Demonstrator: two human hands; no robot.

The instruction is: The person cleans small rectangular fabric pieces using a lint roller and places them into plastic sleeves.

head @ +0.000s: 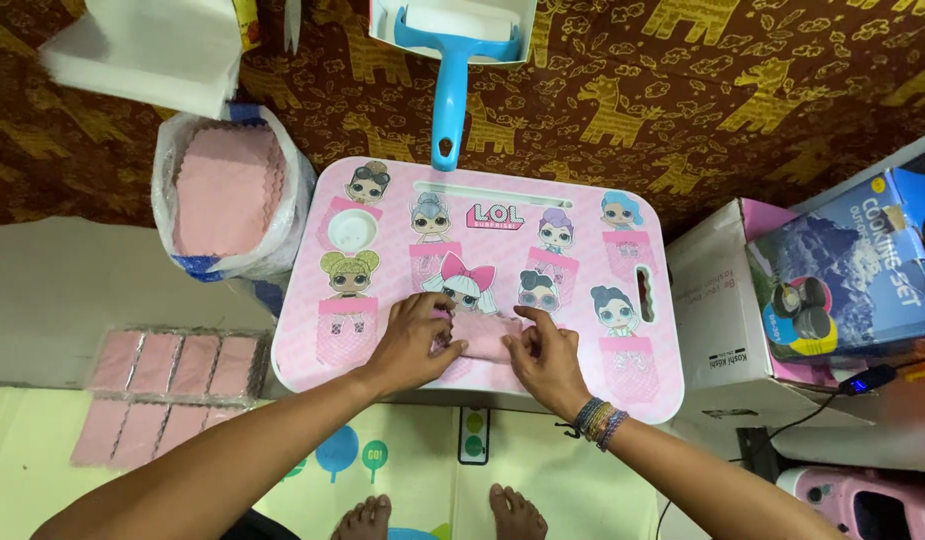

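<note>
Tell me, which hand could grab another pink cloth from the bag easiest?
Probably the left hand. The bag of pink cloths sits on its side of the pink table. The right hand is farther away, across the folded cloth.

Home floor workspace, patterned rug [743,90], child's pink lap table [383,350], play mat [543,480]

Left hand [415,340] and right hand [549,358] pressing a pink cloth [486,336], lying on a pink lap table [383,200], bagged pink cloths [228,190] sitting beside it
</note>
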